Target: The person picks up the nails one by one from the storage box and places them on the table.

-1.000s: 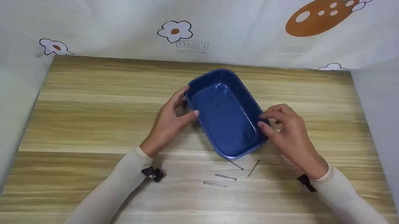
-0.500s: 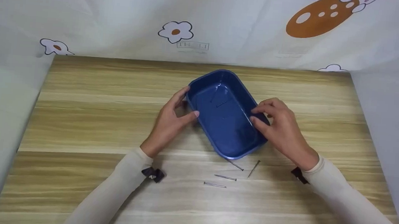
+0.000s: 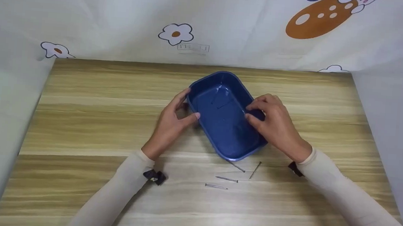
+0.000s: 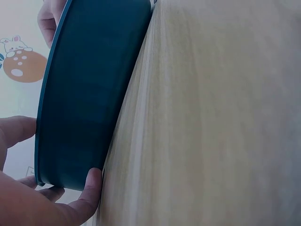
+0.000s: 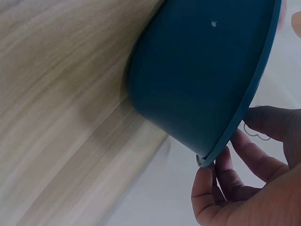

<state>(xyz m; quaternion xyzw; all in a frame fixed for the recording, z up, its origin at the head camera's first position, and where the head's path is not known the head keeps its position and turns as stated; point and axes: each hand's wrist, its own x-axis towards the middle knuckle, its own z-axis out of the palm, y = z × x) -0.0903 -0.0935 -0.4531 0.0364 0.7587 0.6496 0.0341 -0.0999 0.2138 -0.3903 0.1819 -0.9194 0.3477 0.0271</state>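
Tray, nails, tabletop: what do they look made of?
Tray: likely glossy plastic; bright highlights, smooth rounded walls.
Nails: probably steel; grey, slight metallic sheen.
Tabletop: satin wood or wood-print laminate; banded grain, can't tell which.

Close-fitting, off-white sleeves (image 3: 352,204) are worn, the right one lightly creased, and both are finished at the ends with narrow cuffs (image 3: 310,156). By each cuff, a small, black, angular camera (image 3: 150,174) is mounted.

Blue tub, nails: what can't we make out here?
Nail by the tub: head view, tub hides one end.
Tub's inside: both wrist views, its outer wall hides it.
Tub: left wrist view, cut off at top edge.
Right hand: whether it pinches a nail, head view, too small.
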